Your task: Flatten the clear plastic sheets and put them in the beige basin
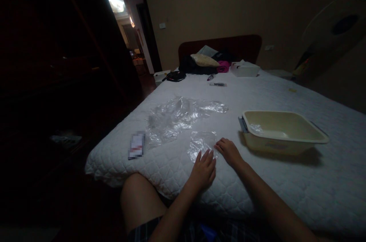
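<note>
A clear plastic bag [201, 140] lies flat on the white quilted bed cover [228, 181], close to the bed's front edge. My left hand [204, 169] rests on its lower edge with the fingers stretched out. At the bag's right side is my right hand [228, 150], its fingers bent and touching the plastic; whether they pinch it is hard to see. Behind them spreads a crumpled heap of clear plastic bags [174, 118]. To the right stands a cream plastic basin [286, 145] with grey handles and a bit of clear plastic inside.
A blurred-out phone-like item [136, 145] lies on the left of the bed. Farther back are a black pouch [176, 76], a small packaged item [218, 84], a white box [245, 69] and a pile of clothes and pillows [200, 63]. A fan [337, 24] stands at the right.
</note>
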`<state>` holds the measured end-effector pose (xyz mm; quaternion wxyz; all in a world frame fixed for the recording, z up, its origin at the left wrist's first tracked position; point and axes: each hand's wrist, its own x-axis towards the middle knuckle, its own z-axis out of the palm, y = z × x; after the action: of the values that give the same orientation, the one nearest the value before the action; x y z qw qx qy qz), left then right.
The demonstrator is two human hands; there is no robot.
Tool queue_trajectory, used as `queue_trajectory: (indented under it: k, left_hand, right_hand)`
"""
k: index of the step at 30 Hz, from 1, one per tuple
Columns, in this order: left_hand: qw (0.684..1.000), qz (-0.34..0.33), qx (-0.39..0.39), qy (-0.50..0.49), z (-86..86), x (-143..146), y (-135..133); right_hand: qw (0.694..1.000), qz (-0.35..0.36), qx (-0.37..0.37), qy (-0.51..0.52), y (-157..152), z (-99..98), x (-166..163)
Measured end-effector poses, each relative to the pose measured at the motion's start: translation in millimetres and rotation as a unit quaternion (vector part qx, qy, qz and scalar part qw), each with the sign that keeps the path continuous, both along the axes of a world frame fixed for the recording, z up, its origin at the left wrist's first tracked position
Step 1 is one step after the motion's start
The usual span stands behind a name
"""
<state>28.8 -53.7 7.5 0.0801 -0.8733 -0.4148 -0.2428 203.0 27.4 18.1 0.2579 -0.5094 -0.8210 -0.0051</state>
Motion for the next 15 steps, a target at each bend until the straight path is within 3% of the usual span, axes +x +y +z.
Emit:
queue_trajectory:
  k: [7,15]
  left_hand:
    - [0.999,-0.006,-0.02,0.024,4.6,-0.9,-2.0]
    - [1.0,0.0,0.0,0.024,5.7,-0.9,-3.1]
  right_hand:
    - [0.986,0.004,-0.003,0.164,-7.7,-0.6,1.8]
    - [0.975,-0.07,0.085,0.194,-18.9,-4.2,3.4]
